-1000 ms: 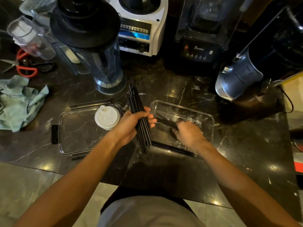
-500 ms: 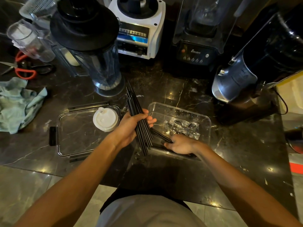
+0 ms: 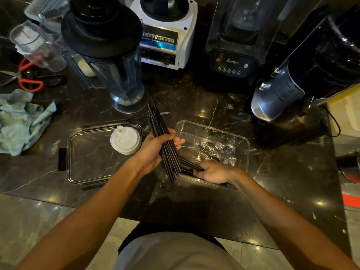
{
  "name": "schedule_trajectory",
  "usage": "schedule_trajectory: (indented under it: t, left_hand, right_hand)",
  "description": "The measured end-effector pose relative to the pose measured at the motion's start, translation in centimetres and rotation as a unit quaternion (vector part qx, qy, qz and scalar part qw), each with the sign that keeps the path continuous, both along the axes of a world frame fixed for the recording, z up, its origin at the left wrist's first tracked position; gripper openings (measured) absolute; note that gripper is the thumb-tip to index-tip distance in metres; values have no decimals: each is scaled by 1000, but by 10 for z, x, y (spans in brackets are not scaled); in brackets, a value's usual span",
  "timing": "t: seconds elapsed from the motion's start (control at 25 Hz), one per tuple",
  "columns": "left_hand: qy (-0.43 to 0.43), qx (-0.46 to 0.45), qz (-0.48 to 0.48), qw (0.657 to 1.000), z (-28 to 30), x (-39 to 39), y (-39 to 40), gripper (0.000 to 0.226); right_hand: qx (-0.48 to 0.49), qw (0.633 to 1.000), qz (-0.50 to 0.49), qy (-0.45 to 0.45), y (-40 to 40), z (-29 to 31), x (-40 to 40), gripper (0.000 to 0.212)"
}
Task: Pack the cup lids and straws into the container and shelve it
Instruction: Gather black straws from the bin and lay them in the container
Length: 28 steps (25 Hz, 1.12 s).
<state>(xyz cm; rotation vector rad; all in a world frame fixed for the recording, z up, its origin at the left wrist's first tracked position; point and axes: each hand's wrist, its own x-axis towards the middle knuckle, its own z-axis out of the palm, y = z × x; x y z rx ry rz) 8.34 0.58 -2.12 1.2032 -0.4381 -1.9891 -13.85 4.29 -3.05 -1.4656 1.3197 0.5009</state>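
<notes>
Step in hand looks like gathering loose straws into one bundle before loading. Left hand grips the straw bundle, fingers curled round its middle, thumb side up, bundle held above the table and angled from the blender jar down toward the near-left corner of the container. Right hand is low at the container's near edge, palm down, fingers pinching a few loose straws whose far ends run under the bundle. Container is open, standing on the table right of centre; inside are wrapped plastic cutlery packets, no lids yet. Cup lids sit stacked on the container lid, which lies flat to the left, just beside the left hand. To do it well: bring the loose straws alongside the bundle, square the ends, then lay the lot along the container's long side; they look long, so a diagonal fit may be needed. Keep the grip at mid-length so the ends don't fan. Risk: straws slipping out at the lower end.
</notes>
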Motion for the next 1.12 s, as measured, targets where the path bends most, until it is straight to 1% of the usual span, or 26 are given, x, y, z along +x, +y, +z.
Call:
schedule_trajectory:
  t: [0.12, 0.24, 0.32, 0.4, 0.52, 0.64, 0.72, 0.76, 0.8, 0.88, 1.0, 1.12]
  left_hand:
    - [8, 0, 2, 1000, 0, 2, 0, 21]
    - [23, 9, 11, 1000, -1, 3, 0, 15]
    - [48, 29, 26, 998, -3, 6, 0, 13]
    - [66, 44, 46, 996, -4, 10, -1, 13]
    - [73, 59, 73, 993, -1, 13, -6, 13]
    - [70, 58, 90, 992, 6, 14, -10, 15]
    - [69, 55, 90, 992, 10, 15, -12, 16]
    - [67, 53, 89, 992, 11, 17, -14, 15]
    - [63, 49, 88, 993, 12, 18, -15, 15]
    - [55, 45, 87, 994, 12, 23, -18, 14]
    - [67, 39, 69, 995, 13, 30, -20, 14]
    - [98, 36, 51, 993, 15, 31, -15, 14]
  right_hand:
    - [2, 999, -31, -18, 8, 6, -13, 44]
    - [11, 994, -86, -70, 20, 16, -23, 30]
    - [0, 990, -102, -101, 26, 17, -26, 26]
    - [-30, 986, -111, -121, 31, 16, -27, 24]
    - [-96, 981, -97, -136, 43, 14, -29, 12]
    - [-155, 975, -96, -126, 60, 9, -28, 3]
    - [-176, 971, -106, -119, 65, 6, -28, 7]
    - [-183, 969, -110, -121, 66, 6, -27, 6]
    - [-191, 966, -117, -129, 67, 6, -27, 4]
    - [-194, 959, -136, -154, 66, 7, -28, 8]
    - [-193, 940, -203, -194, 62, 9, -29, 12]
    - [-198, 898, -333, -206, 44, 14, -27, 11]
